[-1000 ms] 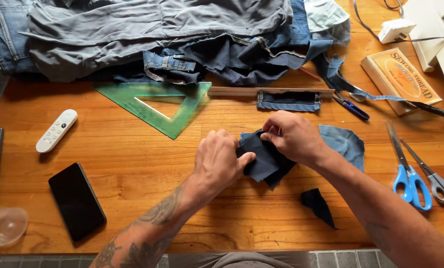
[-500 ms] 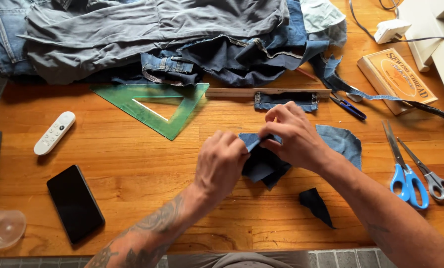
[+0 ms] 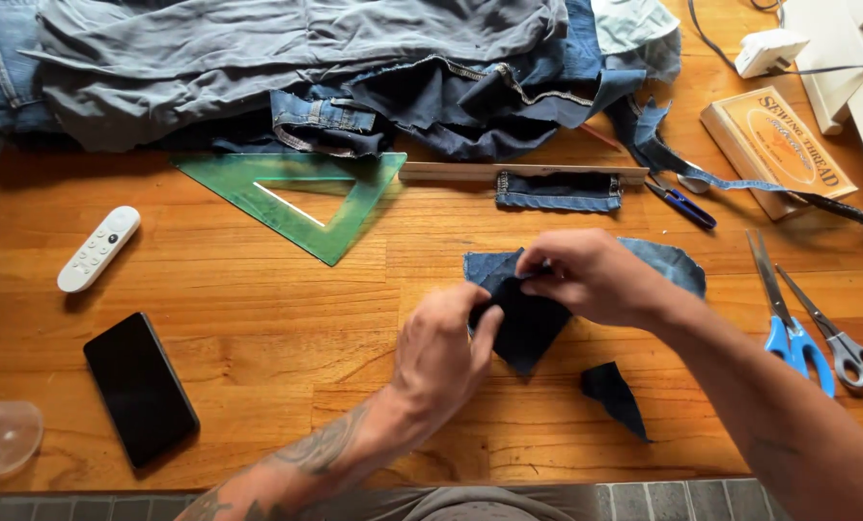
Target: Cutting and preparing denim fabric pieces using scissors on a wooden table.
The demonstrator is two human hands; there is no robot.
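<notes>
Left hand pinches the near-left edge of a dark denim patch at the table's middle, fingers closed on the cloth. Far left lie a white remote and a black phone, with a green set square beyond them. Right hand grips the patch's far edge, fingertips clamped together on the fold, over a lighter blue denim piece. A small dark scrap lies near right; blue-handled scissors sit farther right. With only fingertip grips, the fold could likely slip open if either pinch loosens, and the patch would shift off the piece beneath.
</notes>
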